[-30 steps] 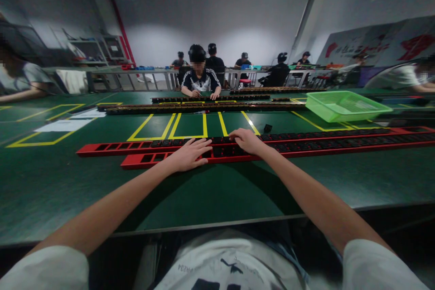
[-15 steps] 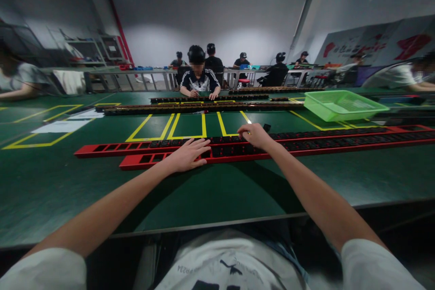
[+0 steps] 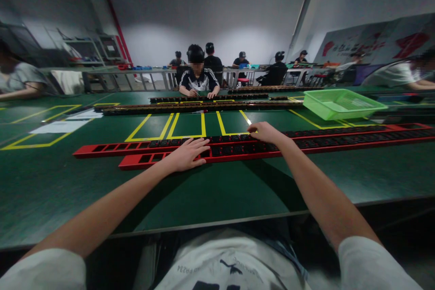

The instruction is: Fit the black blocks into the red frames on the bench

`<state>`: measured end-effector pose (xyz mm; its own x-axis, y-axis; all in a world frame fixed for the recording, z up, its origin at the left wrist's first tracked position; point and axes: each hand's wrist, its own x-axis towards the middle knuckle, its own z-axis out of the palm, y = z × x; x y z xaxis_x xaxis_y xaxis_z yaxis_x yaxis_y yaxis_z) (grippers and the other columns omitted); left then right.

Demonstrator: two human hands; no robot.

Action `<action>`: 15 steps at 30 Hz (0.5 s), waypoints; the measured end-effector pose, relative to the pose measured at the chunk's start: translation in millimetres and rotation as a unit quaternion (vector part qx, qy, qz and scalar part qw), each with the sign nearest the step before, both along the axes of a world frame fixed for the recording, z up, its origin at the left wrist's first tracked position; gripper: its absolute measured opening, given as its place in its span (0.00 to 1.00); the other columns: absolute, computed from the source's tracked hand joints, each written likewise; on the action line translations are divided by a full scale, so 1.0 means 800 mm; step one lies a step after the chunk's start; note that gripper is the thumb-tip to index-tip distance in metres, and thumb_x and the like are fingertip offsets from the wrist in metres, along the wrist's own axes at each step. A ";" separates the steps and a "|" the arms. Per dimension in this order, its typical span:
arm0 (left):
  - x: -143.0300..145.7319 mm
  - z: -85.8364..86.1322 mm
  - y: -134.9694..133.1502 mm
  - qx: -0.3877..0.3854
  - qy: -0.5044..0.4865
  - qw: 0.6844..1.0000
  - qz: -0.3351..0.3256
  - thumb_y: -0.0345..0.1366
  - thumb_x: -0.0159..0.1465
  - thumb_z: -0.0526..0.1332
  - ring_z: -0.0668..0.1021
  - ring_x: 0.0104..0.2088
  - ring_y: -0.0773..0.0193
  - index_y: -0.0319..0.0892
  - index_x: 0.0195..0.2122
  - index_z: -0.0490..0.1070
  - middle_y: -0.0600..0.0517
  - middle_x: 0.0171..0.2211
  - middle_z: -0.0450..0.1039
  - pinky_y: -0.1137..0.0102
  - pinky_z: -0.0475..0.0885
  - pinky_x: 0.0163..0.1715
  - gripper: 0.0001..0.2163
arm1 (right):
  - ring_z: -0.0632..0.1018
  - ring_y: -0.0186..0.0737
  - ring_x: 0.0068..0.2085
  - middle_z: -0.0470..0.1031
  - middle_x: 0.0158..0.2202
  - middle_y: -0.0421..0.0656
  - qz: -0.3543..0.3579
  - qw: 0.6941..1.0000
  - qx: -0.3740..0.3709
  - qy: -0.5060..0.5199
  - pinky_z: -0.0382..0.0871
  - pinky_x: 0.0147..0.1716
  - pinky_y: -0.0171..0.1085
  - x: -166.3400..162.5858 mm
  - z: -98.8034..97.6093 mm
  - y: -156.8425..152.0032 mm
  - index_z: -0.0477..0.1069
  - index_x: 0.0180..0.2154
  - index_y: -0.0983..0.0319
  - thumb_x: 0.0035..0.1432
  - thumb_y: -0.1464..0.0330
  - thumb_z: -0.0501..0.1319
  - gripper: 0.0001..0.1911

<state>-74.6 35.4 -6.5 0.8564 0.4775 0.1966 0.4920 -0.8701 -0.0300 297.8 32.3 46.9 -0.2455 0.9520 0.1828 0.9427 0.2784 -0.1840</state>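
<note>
Two long red strips lie side by side across the green table, the far strip (image 3: 81, 151) and the near strip (image 3: 128, 161). Their slots at the left end are bare, while small black square pieces (image 3: 238, 148) fill many slots farther right. My left hand (image 3: 188, 153) rests flat over the near strip, its fingers stretched towards the far one. Bent and pinched together, the fingers of my right hand (image 3: 267, 132) are down at the far strip; whatever lies between them is hidden.
A green plastic basket (image 3: 343, 105) stands beyond the strips at the right. Paper sheets (image 3: 64, 126) and yellow tape outlines (image 3: 204, 127) mark the table. Long dark strips (image 3: 183, 108) lie farther back, where a co-worker (image 3: 199, 79) sits opposite.
My right hand has shifted a little to the right along the far strip. A black piece that stuck up behind it no longer shows. My left hand stays in place.
</note>
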 end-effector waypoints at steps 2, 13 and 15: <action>0.000 0.000 0.000 0.001 0.002 1.000 0.003 0.52 0.71 0.50 0.55 0.70 0.52 0.46 0.67 0.59 0.48 0.72 0.48 0.53 0.48 0.68 0.27 | 0.80 0.46 0.46 0.81 0.47 0.48 -0.005 0.999 -0.052 -0.013 0.71 0.49 0.39 0.021 0.002 0.001 0.79 0.48 0.65 0.58 0.69 0.61 0.17; 0.002 0.001 -0.001 0.008 0.006 1.000 0.004 0.51 0.71 0.51 0.55 0.70 0.52 0.45 0.67 0.59 0.47 0.72 0.48 0.52 0.48 0.68 0.27 | 0.78 0.52 0.52 0.78 0.52 0.48 -0.022 0.990 -0.123 -0.063 0.69 0.53 0.42 0.074 0.000 0.005 0.77 0.54 0.61 0.52 0.64 0.68 0.26; 0.002 0.000 -0.001 0.012 0.000 1.000 0.002 0.51 0.71 0.51 0.55 0.70 0.53 0.44 0.67 0.59 0.47 0.72 0.48 0.53 0.47 0.68 0.27 | 0.78 0.52 0.51 0.79 0.50 0.48 -0.011 0.991 -0.113 -0.070 0.70 0.52 0.41 0.071 0.001 0.004 0.77 0.52 0.62 0.52 0.65 0.68 0.25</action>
